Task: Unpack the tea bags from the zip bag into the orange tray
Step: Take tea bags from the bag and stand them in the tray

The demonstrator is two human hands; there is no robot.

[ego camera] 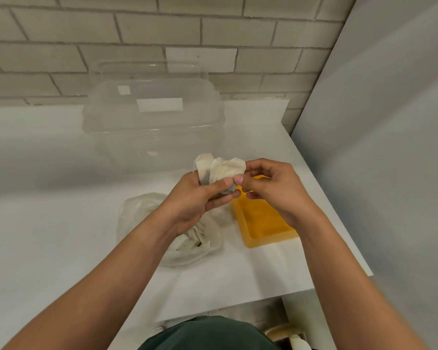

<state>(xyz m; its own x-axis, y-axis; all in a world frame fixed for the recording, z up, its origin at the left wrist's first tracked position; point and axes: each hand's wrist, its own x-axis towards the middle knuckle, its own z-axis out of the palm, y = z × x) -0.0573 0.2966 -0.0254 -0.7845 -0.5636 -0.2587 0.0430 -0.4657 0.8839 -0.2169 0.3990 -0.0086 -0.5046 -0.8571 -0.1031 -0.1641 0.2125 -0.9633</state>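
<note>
On the table (61, 236), lower left, the zip bag (137, 213) lies slack and crumpled. My left hand (195, 198) is curled round a clump of tea bags (220, 168) held above the table. My right hand (271, 190) pinches one bag's edge.

Risk: the blur hides whether they are tangled. If so, a pull could tear paper or drop strays short of the orange tray (261, 221), below right.

Condition: pale, creased, soft.

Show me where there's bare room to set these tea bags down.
The orange tray shows bare floor. The table is free left of the zip bag and along the near edge. Crowded: between bag and tray, under the left hand and right hand.
</note>
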